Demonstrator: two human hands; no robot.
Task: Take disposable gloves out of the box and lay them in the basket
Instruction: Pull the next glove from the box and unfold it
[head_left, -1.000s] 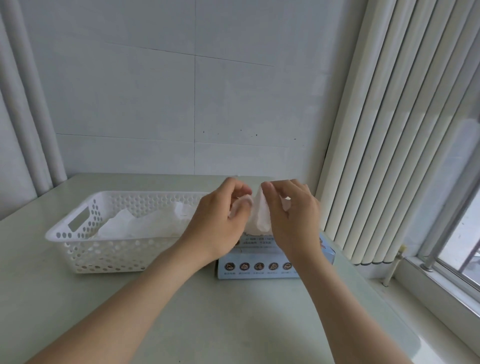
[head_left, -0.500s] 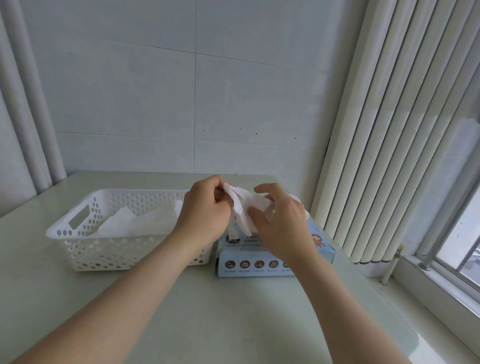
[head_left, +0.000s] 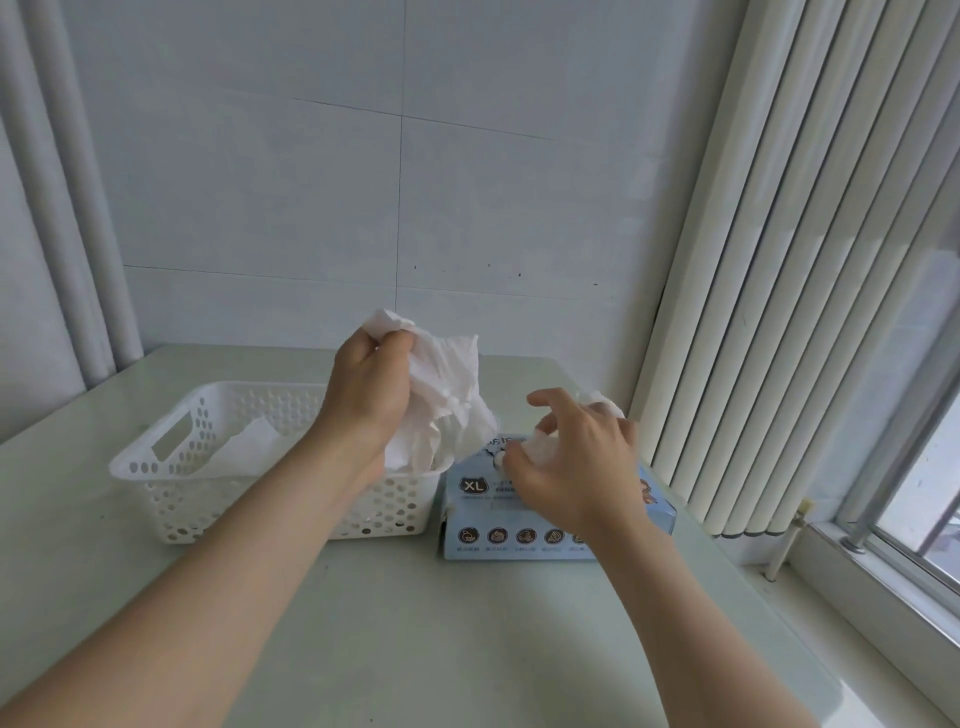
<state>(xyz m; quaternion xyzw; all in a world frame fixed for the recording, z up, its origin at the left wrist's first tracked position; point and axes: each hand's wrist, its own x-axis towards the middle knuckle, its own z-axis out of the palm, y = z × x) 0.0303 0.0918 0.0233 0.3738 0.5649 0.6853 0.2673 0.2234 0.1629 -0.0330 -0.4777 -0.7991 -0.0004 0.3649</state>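
- A crumpled white glove (head_left: 447, 395) is gripped in the left hand (head_left: 369, 384), fingers and thumb curled tight round its top end.
- The glove is held up in the air, and its loose tail is seen hanging down over the right end of the basket (head_left: 234, 509), close to the rim there.
- Inside the white, hole-punched basket, a heap of gloves (head_left: 249, 447) is already laid (flat-ish and rumpled, towards the middle).
- The blue box (head_left: 483, 519) is set just beside the basket, on its right, with an "XL" mark shown on top.
- The right hand (head_left: 576, 467) is held low over the top of the box, fingers bent downwards, thumb raised apart.
- A white tuft (head_left: 537, 448) is seen at the box opening, right under those fingertips; whether it is actually pinched or only touched cannot be told.
- Both basket and box are stood on a pale table (head_left: 415, 649).
- Vertical blinds (head_left: 779, 260) are hung along the right side.
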